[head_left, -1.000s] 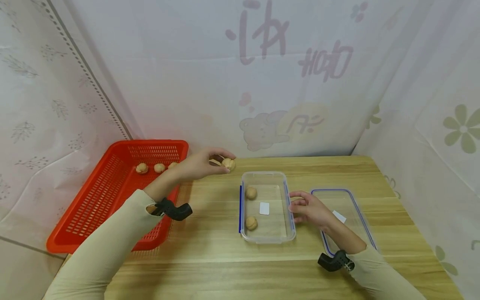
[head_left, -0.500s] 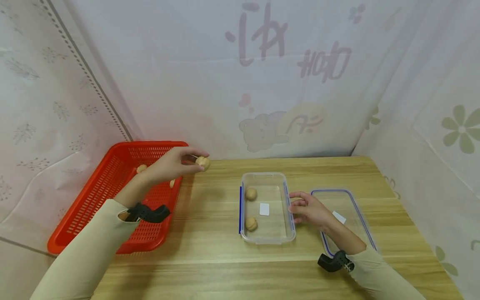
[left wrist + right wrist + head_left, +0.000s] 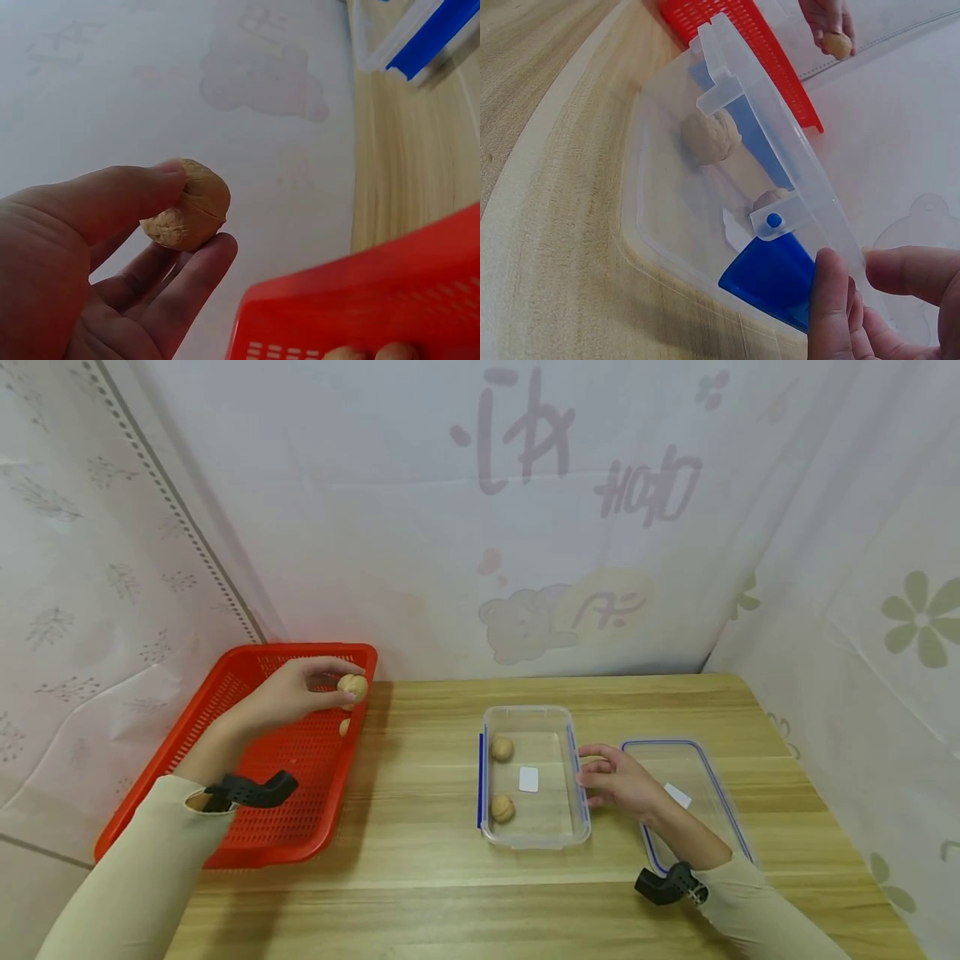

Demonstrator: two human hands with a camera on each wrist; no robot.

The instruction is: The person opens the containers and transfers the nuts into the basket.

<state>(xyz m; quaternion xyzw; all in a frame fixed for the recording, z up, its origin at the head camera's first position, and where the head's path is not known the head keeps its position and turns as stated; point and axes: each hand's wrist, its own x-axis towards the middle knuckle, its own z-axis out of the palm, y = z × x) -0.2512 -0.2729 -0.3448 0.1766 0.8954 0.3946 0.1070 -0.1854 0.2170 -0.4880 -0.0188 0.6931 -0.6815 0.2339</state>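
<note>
My left hand (image 3: 288, 693) pinches a walnut (image 3: 352, 687) between thumb and fingertips, over the far right part of the red basket (image 3: 341, 810). In the left wrist view that walnut (image 3: 196, 206) is held above the basket's rim, and two other walnuts peek up at the bottom edge. The right hand (image 3: 618, 781) grips the right wall of a clear plastic box (image 3: 555, 839), thumb and fingers on either side of its rim in the right wrist view. Two walnuts lie along the box's left side, one at the back (image 3: 502, 747) and one nearer (image 3: 502, 808).
Right of the box, a clear lid with a blue seal (image 3: 705, 760) lies on the wooden table (image 3: 420, 860), partly under the right forearm. Another walnut (image 3: 344, 727) shows inside the basket below the left hand. Patterned white cloth (image 3: 375, 527) hangs behind and at both sides.
The left hand, still holding the walnut, has moved left from near the box to over the red basket. The right hand and the box have stayed put.
</note>
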